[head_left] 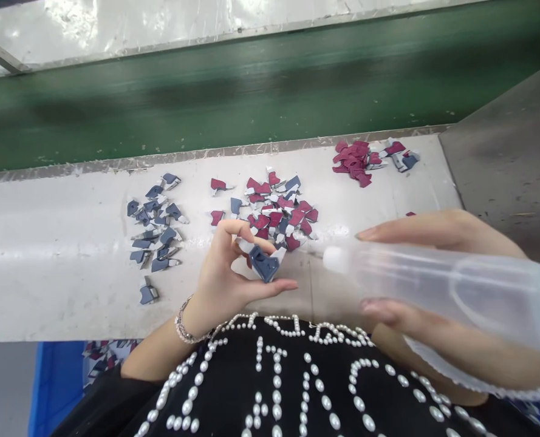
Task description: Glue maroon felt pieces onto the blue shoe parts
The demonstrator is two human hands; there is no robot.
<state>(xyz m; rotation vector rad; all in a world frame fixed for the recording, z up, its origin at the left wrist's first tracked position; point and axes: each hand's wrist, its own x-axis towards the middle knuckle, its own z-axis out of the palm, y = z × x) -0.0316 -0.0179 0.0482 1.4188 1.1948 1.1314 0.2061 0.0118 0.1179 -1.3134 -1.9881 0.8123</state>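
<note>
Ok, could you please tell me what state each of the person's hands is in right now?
Left hand: closed, pinching a navy cut piece.
Right hand: closed, gripping a clear plastic bottle.

The bottle (452, 291) is thin, translucent plastic, smooth with a soft sheen, and milkier white at its tip. The navy cut piece (264, 264) and the maroon cut pieces (297, 217) look like matt, faintly grained synthetic leather, with paler, smooth strips at their ends. The white surface (55, 285) is smooth and semi-gloss, scuffed in places. Beyond it runs a green conveyor belt (251, 91) of glossy, rubbery sheeting, and to the right lies a grey panel (502, 152) of matt, dusty metal. The black garment (233, 364) is matt cloth set with glossy pearl beads (276, 397); the bracelet (183, 321) is shiny metal.
</note>
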